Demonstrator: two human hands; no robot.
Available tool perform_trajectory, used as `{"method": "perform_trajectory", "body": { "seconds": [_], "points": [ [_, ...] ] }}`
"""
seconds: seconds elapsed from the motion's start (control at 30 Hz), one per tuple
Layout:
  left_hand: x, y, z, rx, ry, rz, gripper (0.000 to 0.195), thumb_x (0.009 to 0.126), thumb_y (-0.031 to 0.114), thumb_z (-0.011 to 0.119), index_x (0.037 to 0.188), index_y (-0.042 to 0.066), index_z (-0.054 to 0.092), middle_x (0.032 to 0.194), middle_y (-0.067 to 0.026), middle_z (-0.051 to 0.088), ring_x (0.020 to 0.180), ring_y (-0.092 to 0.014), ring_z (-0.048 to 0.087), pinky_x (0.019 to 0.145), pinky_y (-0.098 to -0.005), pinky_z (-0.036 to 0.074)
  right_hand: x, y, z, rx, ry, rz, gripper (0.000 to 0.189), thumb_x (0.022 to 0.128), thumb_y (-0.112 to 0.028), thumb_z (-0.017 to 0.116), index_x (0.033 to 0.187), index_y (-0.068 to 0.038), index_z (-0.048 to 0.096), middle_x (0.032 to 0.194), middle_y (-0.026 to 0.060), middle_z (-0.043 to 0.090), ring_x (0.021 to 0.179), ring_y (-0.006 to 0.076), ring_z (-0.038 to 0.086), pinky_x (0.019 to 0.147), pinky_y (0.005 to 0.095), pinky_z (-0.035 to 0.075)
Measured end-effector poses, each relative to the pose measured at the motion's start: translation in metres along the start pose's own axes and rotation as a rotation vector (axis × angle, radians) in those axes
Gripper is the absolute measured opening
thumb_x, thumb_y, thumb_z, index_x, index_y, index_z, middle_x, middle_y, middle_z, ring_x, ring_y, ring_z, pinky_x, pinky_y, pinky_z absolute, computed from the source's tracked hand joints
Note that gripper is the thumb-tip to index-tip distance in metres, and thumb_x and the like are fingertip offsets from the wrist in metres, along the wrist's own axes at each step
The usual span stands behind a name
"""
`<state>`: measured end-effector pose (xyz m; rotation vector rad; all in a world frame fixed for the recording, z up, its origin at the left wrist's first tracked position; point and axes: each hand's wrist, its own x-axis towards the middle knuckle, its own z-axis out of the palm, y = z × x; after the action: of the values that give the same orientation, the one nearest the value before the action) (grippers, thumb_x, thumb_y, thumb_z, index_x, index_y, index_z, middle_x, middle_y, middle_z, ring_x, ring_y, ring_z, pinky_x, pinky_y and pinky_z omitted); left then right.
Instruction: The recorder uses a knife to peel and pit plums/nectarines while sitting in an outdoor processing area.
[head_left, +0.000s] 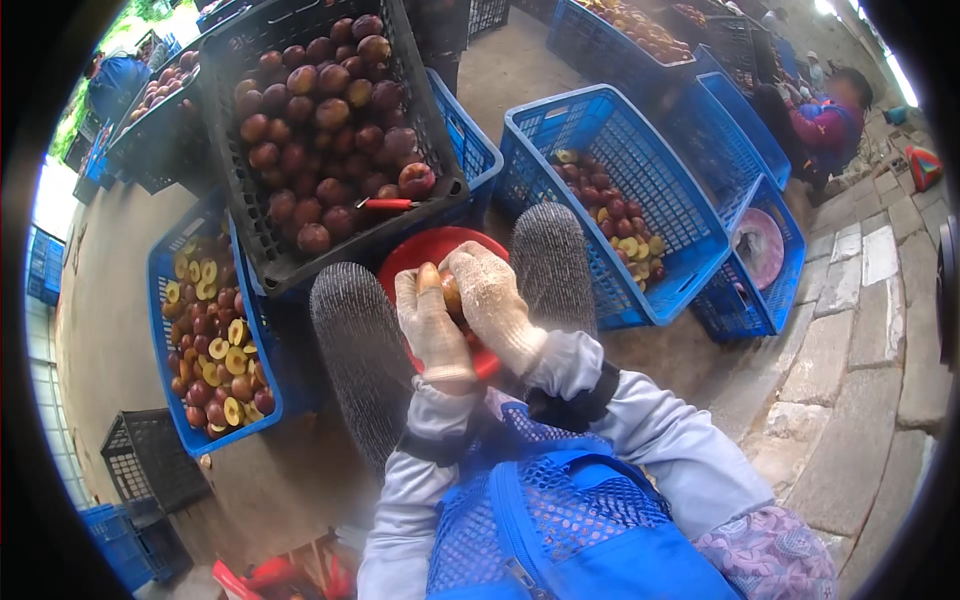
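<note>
My left hand (433, 319) and my right hand (486, 296), both in pale knit gloves, meet between my knees. They hold a plum (451, 291) between them, mostly covered by the fingers. The left thumb points up and has a brownish covering or bare tip; which one I cannot tell. Below the hands sits a red basin (420, 241), its inside largely hidden. Just beyond it a black plastic crate (259, 259) holds many whole plums (330, 114). A small red-handled knife (388, 204) lies on the plums near the crate's front edge.
Halved plums fill a blue crate (155, 300) at left; another blue crate (622, 161) at right holds more. A pink ring-shaped object (759, 247) lies in a blue crate behind. A black crate (150, 457) stands lower left. A person (825, 127) sits at far right.
</note>
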<state>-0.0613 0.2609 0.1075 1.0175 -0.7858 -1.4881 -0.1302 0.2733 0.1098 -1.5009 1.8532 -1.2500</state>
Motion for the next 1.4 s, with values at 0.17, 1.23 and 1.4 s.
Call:
{"method": "perform_trajectory", "body": {
  "seconds": [0.17, 1.23, 1.4],
  "points": [
    [0.009, 0.000, -0.009, -0.090, 0.054, -0.030, 0.013, 0.084, 0.015, 0.046, 0.073, 0.008, 0.046, 0.067, 0.0010, 0.046, 0.060, -0.006, 0.044, 0.057, -0.0206, 0.039, 0.008, 0.009, 0.011, -0.266, -0.016, -0.266, 0.011, 0.074, -0.013, 0.049, 0.075, -0.003, 0.055, 0.077, 0.0141, 0.053, 0.075, 0.0300, 0.054, 0.067, 0.0386, 0.044],
    [0.074, -0.062, -0.020, -0.820, -0.231, -0.560, 0.020, 0.078, 0.019, 0.047, 0.087, 0.002, 0.053, 0.086, -0.0106, 0.055, 0.083, -0.021, 0.054, 0.077, -0.0305, 0.043, 0.057, 0.025, 0.034, -0.221, 0.078, 0.001, 0.012, 0.065, -0.013, 0.056, 0.063, -0.003, 0.051, 0.064, 0.0136, 0.052, 0.062, 0.0306, 0.053, 0.057, 0.0381, 0.042],
    [0.068, -0.115, -0.018, -0.058, -0.409, -0.305, 0.023, 0.080, 0.023, 0.048, 0.093, 0.004, 0.051, 0.092, -0.0081, 0.056, 0.088, -0.020, 0.055, 0.080, -0.0307, 0.043, 0.051, 0.041, 0.010, -0.370, -0.057, -0.092, 0.012, 0.064, -0.014, 0.056, 0.065, -0.004, 0.051, 0.066, 0.0131, 0.051, 0.065, 0.0316, 0.052, 0.059, 0.0396, 0.042]
  ]
}}
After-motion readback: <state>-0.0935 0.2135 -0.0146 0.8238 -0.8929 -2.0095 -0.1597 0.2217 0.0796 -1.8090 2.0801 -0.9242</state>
